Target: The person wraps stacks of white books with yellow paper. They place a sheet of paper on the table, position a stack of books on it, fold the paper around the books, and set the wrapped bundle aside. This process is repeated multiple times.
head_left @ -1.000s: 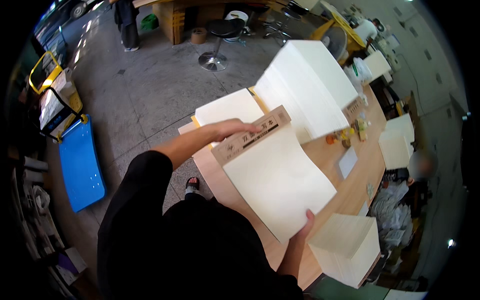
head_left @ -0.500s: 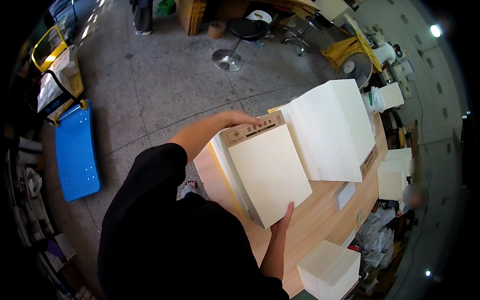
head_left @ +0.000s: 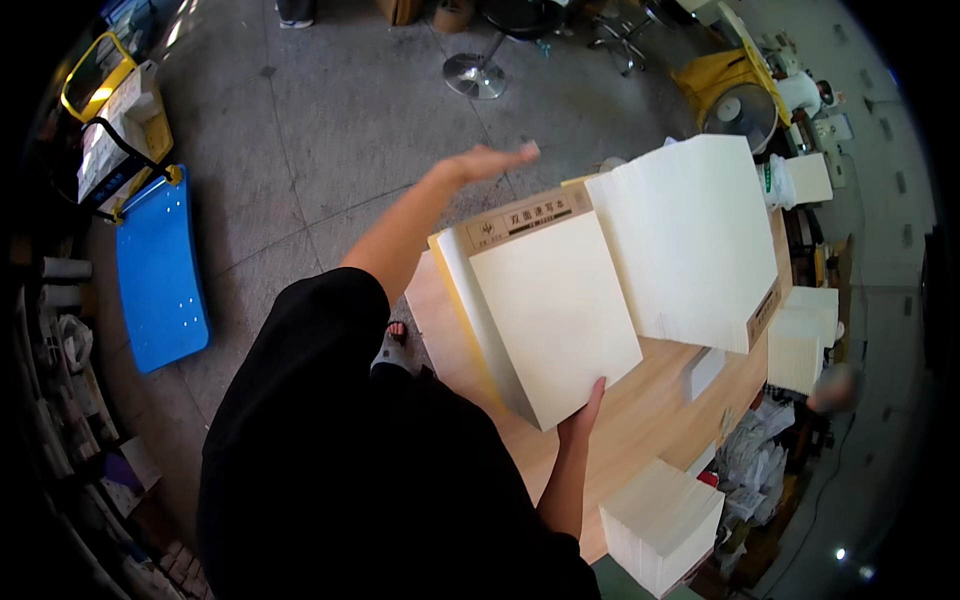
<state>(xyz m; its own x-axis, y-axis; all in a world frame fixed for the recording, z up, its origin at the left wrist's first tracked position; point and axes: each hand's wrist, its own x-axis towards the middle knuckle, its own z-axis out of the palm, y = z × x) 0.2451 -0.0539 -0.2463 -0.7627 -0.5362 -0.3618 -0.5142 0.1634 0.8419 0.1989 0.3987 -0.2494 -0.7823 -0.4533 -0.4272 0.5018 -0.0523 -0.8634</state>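
In front of me on the wooden table [head_left: 625,425] stands a stack of sketch pads [head_left: 560,310], the top one cream with a brown printed strip along its far edge. My right hand [head_left: 580,412] grips its near right corner, thumb along the side; the other fingers are partly hidden. Raised beyond the far edge of this stack, my left hand [head_left: 492,163] touches nothing, its fingers stretched out and slightly blurred. A taller, fanned stack of white pads [head_left: 685,240] stands just to the right.
Another paper stack [head_left: 660,520] sits at the table's near right, and more pads [head_left: 800,335] lie farther right. A small white block [head_left: 704,373] rests on the table. A blue flatbed cart [head_left: 162,270] is on the floor at left; a bar stool [head_left: 475,76] stands at the back.
My left hand has let go of the stack's far edge and lifted up and away, fingers extended. My right hand stays at the near corner. The whole view has shifted slightly.
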